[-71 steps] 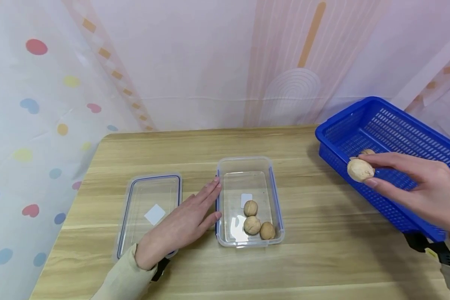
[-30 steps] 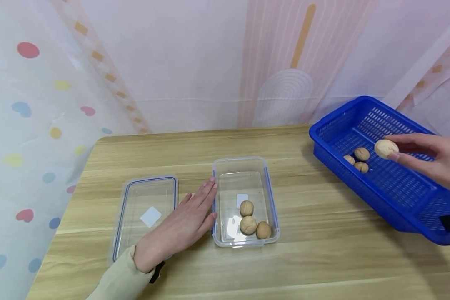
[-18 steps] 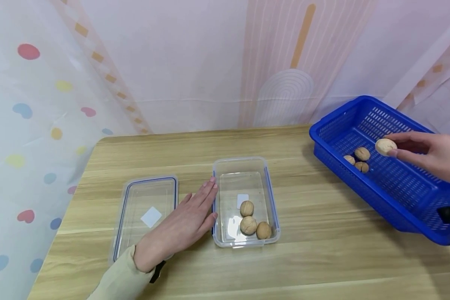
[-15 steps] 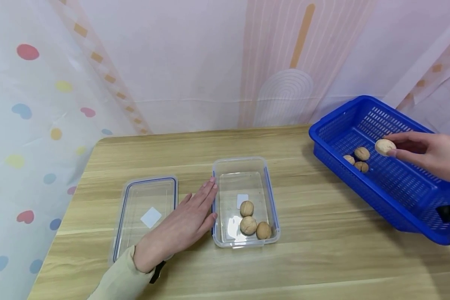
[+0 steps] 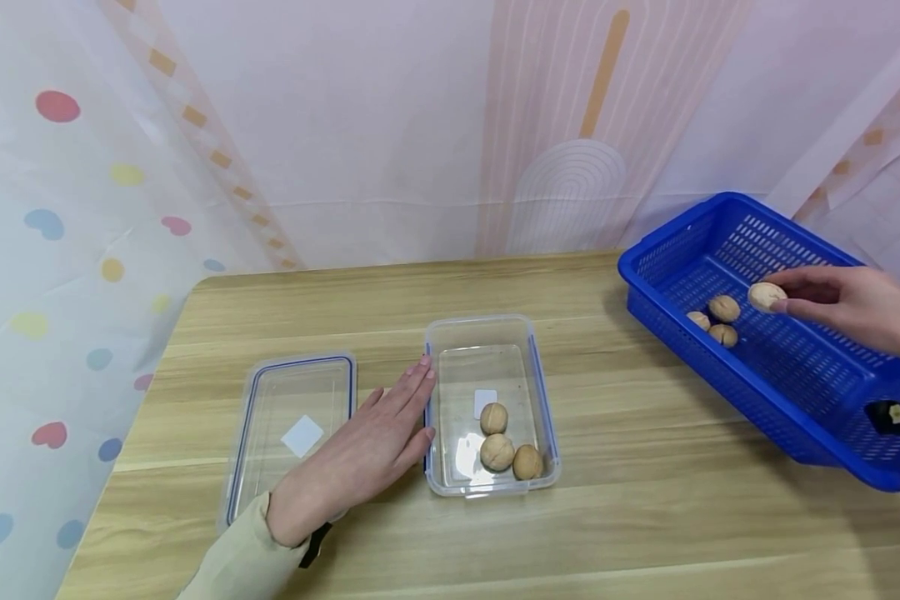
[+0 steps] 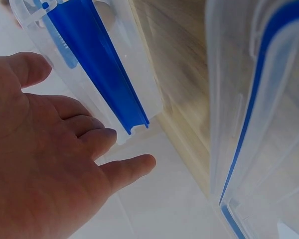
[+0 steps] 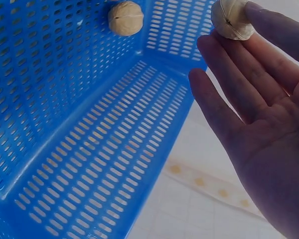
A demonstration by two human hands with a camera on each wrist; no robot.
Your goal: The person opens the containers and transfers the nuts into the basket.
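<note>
My right hand [image 5: 847,302] pinches a pale walnut [image 5: 767,297] between thumb and fingertips, over the blue plastic basket [image 5: 802,387]. In the right wrist view the same walnut [image 7: 232,19] sits at the fingertips beside the basket's slotted wall. Inside the basket, left of that hand, three more walnuts [image 5: 723,309] lie close together. My left hand [image 5: 363,454] lies with straight fingers, tips at the left side of a clear lidless container [image 5: 487,321] with blue clips. Three walnuts [image 5: 497,452] lie toward its near end. The left wrist view shows that hand's fingertips beside the blue clip [image 6: 97,64].
A clear lid [image 5: 300,358] with a blue seal and a white label lies left of the container, partly under the left forearm. Wooden tabletop [image 5: 607,533] extends between container and basket. A patterned curtain [image 5: 390,125] hangs along the back edge.
My right hand has carried the walnut from the basket's left rim rightward and back over its inside, uncovering the walnuts there. Lately it shifts only slightly. The left hand stays against the container.
</note>
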